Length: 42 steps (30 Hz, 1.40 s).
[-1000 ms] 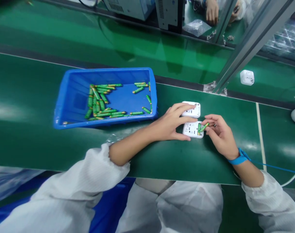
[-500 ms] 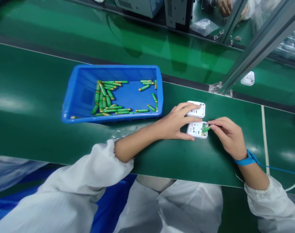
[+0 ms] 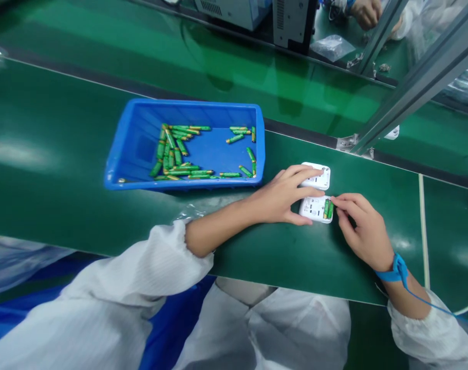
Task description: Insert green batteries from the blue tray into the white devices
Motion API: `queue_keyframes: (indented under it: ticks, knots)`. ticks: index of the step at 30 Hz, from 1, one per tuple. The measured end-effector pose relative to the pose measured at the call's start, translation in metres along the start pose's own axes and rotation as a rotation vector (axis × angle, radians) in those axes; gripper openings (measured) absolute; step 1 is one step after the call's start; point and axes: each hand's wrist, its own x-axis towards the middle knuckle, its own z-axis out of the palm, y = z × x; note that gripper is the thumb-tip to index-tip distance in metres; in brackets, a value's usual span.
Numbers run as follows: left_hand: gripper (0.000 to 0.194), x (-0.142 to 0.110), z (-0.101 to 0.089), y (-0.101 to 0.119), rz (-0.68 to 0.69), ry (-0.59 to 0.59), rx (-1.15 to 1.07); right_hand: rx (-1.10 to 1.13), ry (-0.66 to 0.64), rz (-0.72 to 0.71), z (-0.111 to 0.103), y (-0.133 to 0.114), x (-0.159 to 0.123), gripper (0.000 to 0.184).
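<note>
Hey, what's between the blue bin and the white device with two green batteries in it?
In the head view, your left hand lies between the blue bin and white device, plus some green tabletop.

Right fingers [image 3: 346,206] bent, perhaps loosely

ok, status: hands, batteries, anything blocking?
Left hand spanning two white units; right hand at nearer unit's edge; two green batteries side by side inside; left fingers partly cover units.

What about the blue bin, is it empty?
No, many green batteries lie inside the blue bin.
</note>
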Motion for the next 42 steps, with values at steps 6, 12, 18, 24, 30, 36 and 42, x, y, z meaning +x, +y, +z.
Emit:
queue_keyframes:
  ticks: [6, 12, 18, 24, 30, 36, 42]
  knots:
    - [0.065, 0.001, 0.001, 0.000, 0.002, 0.013, -0.007, -0.222, -0.193, -0.060, -0.001, -0.008, -0.019, 0.069]
    - [0.071, 0.000, -0.003, 0.003, -0.024, -0.017, -0.031, -0.094, -0.171, -0.009, -0.010, -0.006, -0.015, 0.053]
    - [0.066, 0.002, -0.005, 0.004, 0.076, -0.028, -0.021, 0.081, -0.062, 0.090, 0.001, 0.014, -0.006, 0.073]
    - [0.068, 0.007, 0.000, 0.002, 0.126, -0.038, 0.058, 0.212, -0.118, 0.124, 0.007, 0.026, -0.002, 0.058]
    - [0.074, 0.004, 0.004, -0.003, 0.031, -0.013, 0.097, 0.013, 0.194, 0.271, -0.019, 0.049, -0.042, 0.052]
    - [0.061, 0.002, 0.014, -0.017, -0.059, 0.013, 0.109, -0.560, 0.565, 0.662, -0.067, 0.111, -0.113, 0.052]
    - [0.044, 0.004, 0.008, -0.010, -0.029, 0.020, 0.043, -0.661, 0.574, 0.749, -0.090, 0.139, -0.117, 0.053]
